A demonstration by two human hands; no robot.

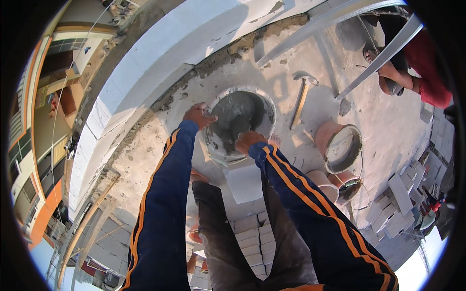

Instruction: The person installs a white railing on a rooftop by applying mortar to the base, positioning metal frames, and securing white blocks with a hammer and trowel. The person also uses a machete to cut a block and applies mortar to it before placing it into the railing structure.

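A round bucket (273,107) of wet grey mortar (234,112) stands in front of me, its rim pale and smeared. My left hand (199,116) grips the bucket's left rim, with the thumb reaching over the inside edge. Over the near right part of the mortar my right hand (249,141) is closed in a fist. Whatever it holds is hidden by the hand and the grey mix. Just below the bucket lies a pale flat block (244,184), between my legs.
A hammer (302,99) lies right of the bucket. Farther right are a mortar-crusted bucket (330,138) and smaller pots (323,185). A white block wall (145,72) curves along the left. Metal channels (383,56) slant at upper right, near another person's foot (371,54).
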